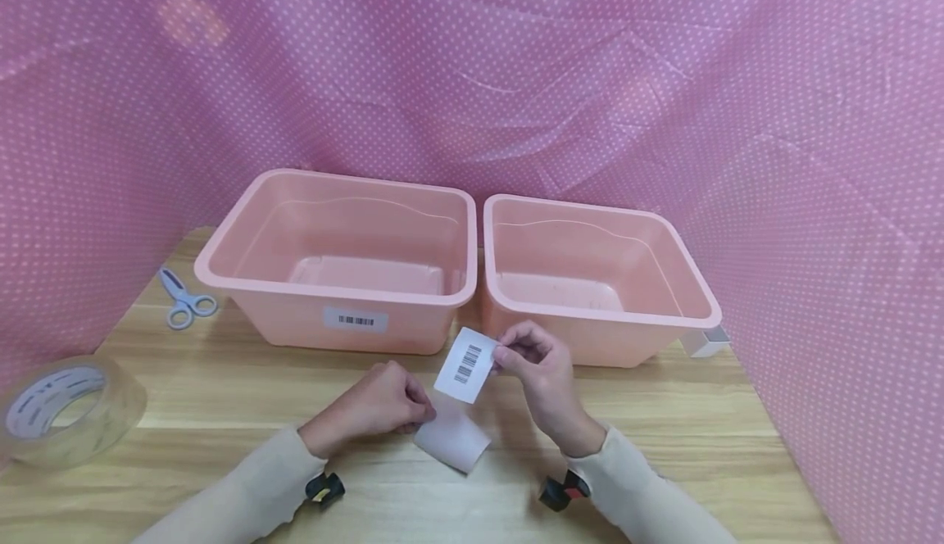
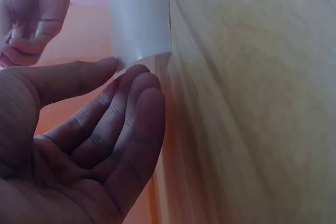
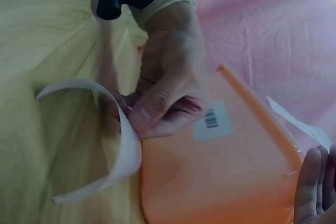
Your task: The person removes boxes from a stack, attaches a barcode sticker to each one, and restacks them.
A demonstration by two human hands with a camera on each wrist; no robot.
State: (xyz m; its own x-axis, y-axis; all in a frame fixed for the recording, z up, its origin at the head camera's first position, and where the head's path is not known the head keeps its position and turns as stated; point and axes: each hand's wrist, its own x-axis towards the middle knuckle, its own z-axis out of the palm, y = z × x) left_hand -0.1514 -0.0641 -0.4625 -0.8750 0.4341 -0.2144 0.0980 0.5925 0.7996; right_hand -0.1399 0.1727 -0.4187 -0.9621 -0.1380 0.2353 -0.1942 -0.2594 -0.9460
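Note:
My right hand point(image 1: 542, 376) pinches a white barcode label point(image 1: 466, 365) by its right edge, held up in front of the gap between two pink bins. Lower and to the left, my left hand point(image 1: 379, 403) pinches a corner of a pale paper piece point(image 1: 453, 439), which looks like label backing. That paper point(image 3: 128, 150) bends into a curve in the right wrist view. The left bin point(image 1: 332, 288) bears a barcode label point(image 1: 356, 319) on its front wall. The right bin point(image 1: 605, 313) stands beside it, its front partly hidden by my right hand.
Blue-grey scissors point(image 1: 184, 300) lie left of the left bin. A large roll of clear tape point(image 1: 121, 409) sits at the left front. A small white box point(image 1: 705, 342) stands by the right bin. Pink dotted cloth point(image 1: 472, 77) hangs around the wooden table point(image 1: 701, 446).

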